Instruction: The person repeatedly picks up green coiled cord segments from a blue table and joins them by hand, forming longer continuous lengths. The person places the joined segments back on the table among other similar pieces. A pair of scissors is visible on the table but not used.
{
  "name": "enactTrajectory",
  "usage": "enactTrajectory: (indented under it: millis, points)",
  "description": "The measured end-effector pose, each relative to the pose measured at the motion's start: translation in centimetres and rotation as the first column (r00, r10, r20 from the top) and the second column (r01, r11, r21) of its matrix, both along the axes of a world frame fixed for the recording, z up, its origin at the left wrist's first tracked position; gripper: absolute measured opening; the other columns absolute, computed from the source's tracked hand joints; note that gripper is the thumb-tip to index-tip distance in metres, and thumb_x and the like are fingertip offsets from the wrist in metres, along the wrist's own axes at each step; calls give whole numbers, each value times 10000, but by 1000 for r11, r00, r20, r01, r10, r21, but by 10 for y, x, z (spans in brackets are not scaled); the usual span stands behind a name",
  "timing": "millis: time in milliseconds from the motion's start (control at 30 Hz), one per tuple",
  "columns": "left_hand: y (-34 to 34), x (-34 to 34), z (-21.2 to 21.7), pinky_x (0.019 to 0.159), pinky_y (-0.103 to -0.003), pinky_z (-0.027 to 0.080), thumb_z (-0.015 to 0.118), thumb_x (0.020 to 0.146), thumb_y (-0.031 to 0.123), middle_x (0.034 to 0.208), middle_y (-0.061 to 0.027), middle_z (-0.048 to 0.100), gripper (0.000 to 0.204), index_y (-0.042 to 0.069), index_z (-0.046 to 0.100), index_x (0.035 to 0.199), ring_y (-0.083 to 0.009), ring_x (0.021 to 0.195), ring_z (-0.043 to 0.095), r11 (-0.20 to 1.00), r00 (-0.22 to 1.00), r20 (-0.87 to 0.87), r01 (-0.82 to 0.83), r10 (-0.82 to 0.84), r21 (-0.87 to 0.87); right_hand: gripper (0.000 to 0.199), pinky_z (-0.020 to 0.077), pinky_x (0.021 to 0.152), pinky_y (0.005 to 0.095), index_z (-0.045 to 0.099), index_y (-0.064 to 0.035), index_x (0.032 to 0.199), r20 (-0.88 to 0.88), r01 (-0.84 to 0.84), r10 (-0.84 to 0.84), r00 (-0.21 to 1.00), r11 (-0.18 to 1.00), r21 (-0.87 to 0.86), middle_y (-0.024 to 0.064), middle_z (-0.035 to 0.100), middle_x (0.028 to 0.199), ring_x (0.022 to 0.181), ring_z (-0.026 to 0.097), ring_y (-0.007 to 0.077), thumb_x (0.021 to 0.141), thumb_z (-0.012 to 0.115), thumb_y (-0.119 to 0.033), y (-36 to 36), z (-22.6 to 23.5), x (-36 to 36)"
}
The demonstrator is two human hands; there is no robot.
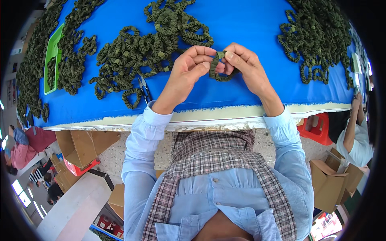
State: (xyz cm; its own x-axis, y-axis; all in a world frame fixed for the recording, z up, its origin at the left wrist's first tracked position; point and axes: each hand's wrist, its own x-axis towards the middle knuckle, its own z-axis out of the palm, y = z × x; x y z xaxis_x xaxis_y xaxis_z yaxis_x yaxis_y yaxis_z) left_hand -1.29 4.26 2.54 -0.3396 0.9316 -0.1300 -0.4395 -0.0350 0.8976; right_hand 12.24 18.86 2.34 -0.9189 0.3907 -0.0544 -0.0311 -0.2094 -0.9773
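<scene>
Between my two hands I hold a dark green scrunchie (216,69), a ring of gathered fabric, just above the blue table cover. My left hand (186,74) pinches its left side between thumb and fingers. My right hand (246,66) grips its upper right part, thumb against fingertip. A big pile of like scrunchies (132,52) lies beyond and left of my left hand. Small thread snips (144,89) rest at the near edge of that pile, next to my left wrist.
More scrunchies (315,36) are heaped at the right. A green tray (51,60) stands at the far left among further heaps. Cardboard boxes (82,146) and a red stool (317,129) are below the table edge. Another person (356,136) sits at the right.
</scene>
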Motion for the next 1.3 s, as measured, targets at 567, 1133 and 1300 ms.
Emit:
enactTrajectory:
  millis: [567, 1133, 1300]
  points:
    - [-3, 3, 4, 462, -161, 263, 751, 802, 85, 682, 55, 541, 328, 16, 577, 1071, 8, 525, 373, 991, 989, -78, -129, 126, -42, 177, 494, 633, 268, 595, -28, 732, -5, 146, -151, 989, 962, -231, 3, 500, 590, 533, 489, 84, 877, 592, -129, 6, 6, 3]
    - [5, 17, 12, 508, -152, 388, 764, 764, 35, 710, 10, 659, 140, 20, 717, 895, -11, 600, 556, 962, 830, -506, -273, 235, -2, 194, 399, 531, 241, 582, -37, 676, 35, 172, -169, 985, 979, -107, 35, 555, 596, 552, 525, 93, 858, 576, -103, -9, 11, 1]
    - [-3, 10, 22, 509, -155, 408, 745, 764, 14, 712, -7, 667, 152, 8, 703, 911, -21, 610, 583, 959, 823, -537, -272, 187, -84, 191, 432, 559, 249, 580, -33, 677, -20, 155, -162, 987, 970, -189, 39, 548, 591, 548, 514, 92, 860, 563, -84, 0, 9, 2]
